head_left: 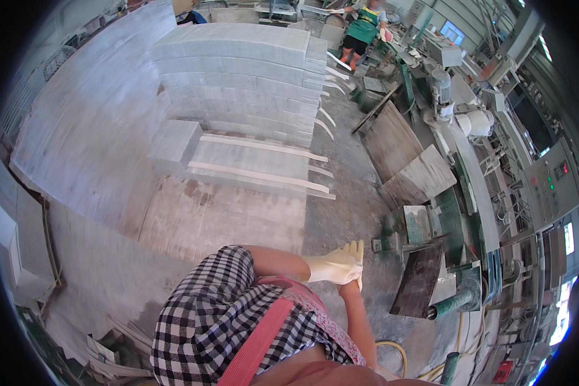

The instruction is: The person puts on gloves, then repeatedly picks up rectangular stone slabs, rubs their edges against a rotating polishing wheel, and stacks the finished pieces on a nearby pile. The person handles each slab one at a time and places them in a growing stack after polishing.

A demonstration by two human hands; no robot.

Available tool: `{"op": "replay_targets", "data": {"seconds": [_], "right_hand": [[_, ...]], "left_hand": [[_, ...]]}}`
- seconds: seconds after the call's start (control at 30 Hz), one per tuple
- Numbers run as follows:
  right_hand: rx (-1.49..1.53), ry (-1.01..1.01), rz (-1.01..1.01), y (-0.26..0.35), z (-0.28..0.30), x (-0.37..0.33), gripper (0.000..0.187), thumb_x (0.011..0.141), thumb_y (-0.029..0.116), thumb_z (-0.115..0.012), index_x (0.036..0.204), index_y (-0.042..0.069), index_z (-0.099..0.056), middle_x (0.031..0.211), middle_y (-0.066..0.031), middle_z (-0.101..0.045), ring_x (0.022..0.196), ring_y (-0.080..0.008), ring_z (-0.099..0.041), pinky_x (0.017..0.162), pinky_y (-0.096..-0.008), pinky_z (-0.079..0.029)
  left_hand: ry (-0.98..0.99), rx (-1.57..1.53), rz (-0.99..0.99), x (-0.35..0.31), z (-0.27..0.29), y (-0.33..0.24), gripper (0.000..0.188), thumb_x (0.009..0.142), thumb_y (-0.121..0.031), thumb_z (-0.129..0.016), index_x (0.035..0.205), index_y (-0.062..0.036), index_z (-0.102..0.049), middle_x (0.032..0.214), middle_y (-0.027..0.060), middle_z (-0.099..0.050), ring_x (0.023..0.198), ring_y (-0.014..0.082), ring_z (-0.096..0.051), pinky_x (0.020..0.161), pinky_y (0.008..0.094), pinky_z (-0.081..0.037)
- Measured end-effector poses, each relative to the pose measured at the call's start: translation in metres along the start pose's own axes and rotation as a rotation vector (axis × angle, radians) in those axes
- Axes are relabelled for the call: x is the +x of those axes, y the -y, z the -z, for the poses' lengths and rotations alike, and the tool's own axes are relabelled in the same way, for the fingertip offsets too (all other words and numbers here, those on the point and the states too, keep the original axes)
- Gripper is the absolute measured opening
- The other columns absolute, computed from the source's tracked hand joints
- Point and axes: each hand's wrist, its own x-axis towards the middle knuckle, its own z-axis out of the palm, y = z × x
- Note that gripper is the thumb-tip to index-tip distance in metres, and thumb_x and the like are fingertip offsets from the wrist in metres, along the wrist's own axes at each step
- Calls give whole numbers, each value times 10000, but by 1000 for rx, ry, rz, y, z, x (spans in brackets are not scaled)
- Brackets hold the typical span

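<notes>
From here I see left hand (329,266) against right hand (354,258), pale gloves (341,262) on, out over floor (341,219). Overlap hides grip: can't tell if either pinches. Strips (264,149) lie across low slabs (251,161), likely spacing layers; similar ends jut from stack (238,77).

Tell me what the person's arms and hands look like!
The left hand wears a plain, pale-yellow glove. The left sleeve is loose, with black-and-white checks. Both forearms show bare. What covers the right hand is hard to tell.
</notes>
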Motion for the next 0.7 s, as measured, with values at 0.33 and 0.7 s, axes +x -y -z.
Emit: {"op": "replay_targets", "data": {"seconds": [0.33,0.7], "right_hand": [[-491,-44,169,-34,81,18,530,945,152,-486,1420,-80,-451,1472,-209,-502,1432,-367,-392,1226,-446,-226],[-2,-335,-83,-69,86,97,515,961,191,-503,1413,-57,-486,1480,-199,-500,1398,-345,-450,1220,-510,-257]], "left_hand": [[-230,-422,-311,-9,39,-32,143,847,-223,-615,766,-105,-615,787,73,-646,680,342,-638,625,489,-494],[-250,-255,-285,16,50,5,82,868,-196,-603,845,-121,-625,792,88,-622,685,363,-595,627,504,-451]]}}
